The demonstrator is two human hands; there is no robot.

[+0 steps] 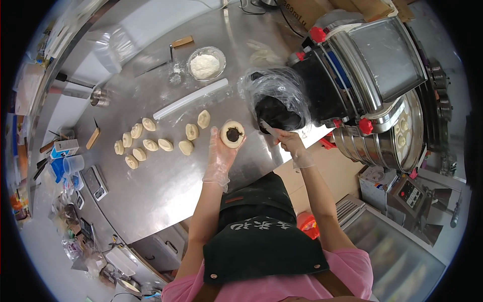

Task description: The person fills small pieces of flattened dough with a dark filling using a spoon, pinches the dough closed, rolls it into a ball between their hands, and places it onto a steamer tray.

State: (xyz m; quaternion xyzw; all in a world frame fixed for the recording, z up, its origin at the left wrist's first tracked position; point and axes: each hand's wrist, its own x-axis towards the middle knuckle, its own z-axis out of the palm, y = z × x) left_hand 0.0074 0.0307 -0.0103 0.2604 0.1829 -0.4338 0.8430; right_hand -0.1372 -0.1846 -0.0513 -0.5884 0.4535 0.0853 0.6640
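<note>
My left hand [220, 160], in a clear plastic glove, is closed around a round of pale dough [231, 125] with dark filling [234, 134] in its middle. Also gloved, my right hand [292, 144] grips a flat, pale spatula [269, 130]. Its far end reaches the edge of a dark, smooth paste [275, 111], which sits in a container lined with crumpled clear plastic [297, 95]. To the left of my left hand, several small pieces of dough [150, 145] lie apart on the metal table [166, 189].
Behind the dough lie a white rolling pin [191, 99] and a bowl of white flour [205, 65]. A wooden-handled tool [182, 41] rests farther back. At the right stand a roller machine [347, 70] and stacked metal steamers [375, 141]; a scale [95, 182] sits at the left.
</note>
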